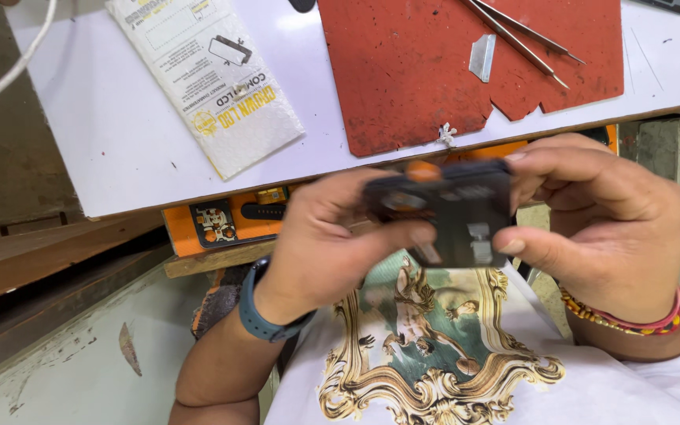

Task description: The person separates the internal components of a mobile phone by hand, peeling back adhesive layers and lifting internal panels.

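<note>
gripping a dark phone (450, 211), left hand (328, 244) and right hand (604, 216) fingers clamped on it

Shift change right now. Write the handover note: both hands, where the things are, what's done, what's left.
Left hand: grips the dark opened device from the left, thumb across its front.
Right hand: pinches the device's right edge, held over the lap, off the table.
On the white table: red mat with tweezers and a small metal blade; white foam sleeve to its left.
Done: device appears open, insides showing, though blurred.
Left: cannot tell which part is being worked; tools lie untouched.
</note>
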